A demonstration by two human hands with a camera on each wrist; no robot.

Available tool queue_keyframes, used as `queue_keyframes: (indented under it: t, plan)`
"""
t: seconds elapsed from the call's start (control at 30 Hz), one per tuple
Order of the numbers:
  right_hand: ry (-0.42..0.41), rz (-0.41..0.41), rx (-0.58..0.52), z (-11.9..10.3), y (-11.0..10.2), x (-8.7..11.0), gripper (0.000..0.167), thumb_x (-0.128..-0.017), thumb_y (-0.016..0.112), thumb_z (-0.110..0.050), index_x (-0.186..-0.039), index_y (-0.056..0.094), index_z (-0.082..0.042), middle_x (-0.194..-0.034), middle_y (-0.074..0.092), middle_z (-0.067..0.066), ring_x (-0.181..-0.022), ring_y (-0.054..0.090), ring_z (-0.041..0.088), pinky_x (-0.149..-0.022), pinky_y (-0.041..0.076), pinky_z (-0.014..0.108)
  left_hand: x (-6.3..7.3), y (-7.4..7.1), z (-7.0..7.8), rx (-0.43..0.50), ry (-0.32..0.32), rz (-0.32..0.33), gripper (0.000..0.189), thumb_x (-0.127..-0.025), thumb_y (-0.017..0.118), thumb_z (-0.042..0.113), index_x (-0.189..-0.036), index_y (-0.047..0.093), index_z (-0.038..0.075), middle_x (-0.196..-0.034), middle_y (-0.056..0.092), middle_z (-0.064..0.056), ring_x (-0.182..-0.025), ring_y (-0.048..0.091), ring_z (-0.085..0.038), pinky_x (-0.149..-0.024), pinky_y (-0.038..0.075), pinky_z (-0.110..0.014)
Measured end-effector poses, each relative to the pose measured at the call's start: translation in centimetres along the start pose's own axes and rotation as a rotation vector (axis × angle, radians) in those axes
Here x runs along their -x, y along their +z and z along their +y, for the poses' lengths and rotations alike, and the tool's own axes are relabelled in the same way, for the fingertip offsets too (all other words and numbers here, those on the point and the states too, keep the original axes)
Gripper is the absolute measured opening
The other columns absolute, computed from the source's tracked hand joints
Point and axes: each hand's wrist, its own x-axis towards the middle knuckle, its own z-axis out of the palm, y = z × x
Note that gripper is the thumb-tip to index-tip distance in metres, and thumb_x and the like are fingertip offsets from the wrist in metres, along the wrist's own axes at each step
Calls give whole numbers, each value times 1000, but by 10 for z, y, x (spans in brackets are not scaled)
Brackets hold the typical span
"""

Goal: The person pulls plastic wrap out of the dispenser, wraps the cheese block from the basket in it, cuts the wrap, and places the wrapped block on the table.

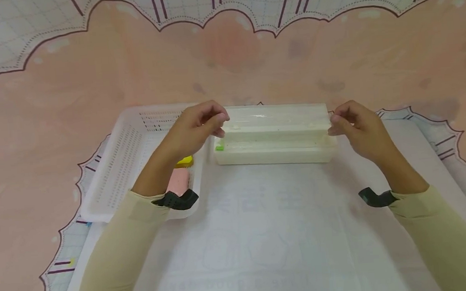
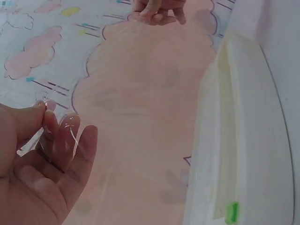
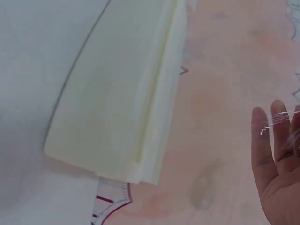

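A cream-white, long cling film dispenser [image 1: 272, 157] lies crosswise, with a small green piece [image 1: 219, 145] at its left end. My left hand [image 1: 200, 127] is above the dispenser's left end and pinches clear cling film [image 2: 29, 143] between thumb and fingers. Past the right end, my right hand [image 1: 357, 129] holds the film's other side between thumb and forefinger. In the right wrist view, shiny wrinkles of film cross the fingertips [image 3: 279, 117], and the thumb is out of frame. The transparent sheet between the hands is hard to see; its edges cannot be made out.
Left of the dispenser stands a white perforated plastic basket [image 1: 110, 178]. A pink block [image 1: 178, 181] and a yellow item [image 1: 185, 162] lie in it, partly behind the left forearm. A white sheet [image 1: 260, 234] covers the near surface, over a patterned peach cloth [image 1: 161, 73].
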Motion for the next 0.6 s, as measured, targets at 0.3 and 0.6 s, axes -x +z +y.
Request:
queue_keyframes:
  t: [0.3,0.6]
  plan:
    - [-183,80,-93,-27,-8,11,17,-103,57,-6,-107,55,10,-96,60,-2,-80,67,4,-73,57,12,21,-6,20,69,134,84,14,-104,59,12,-108,64,1,-98,61,-8,-83,67,-24,-86,59,-29]
    - [-370,103,-280,-46,-14,29,14,-99,57,6,-99,52,20,-91,63,-2,-75,67,7,-76,56,13,52,-10,34,70,376,81,6,-99,59,-4,-102,63,-7,-93,64,2,-80,63,-17,-79,55,-23]
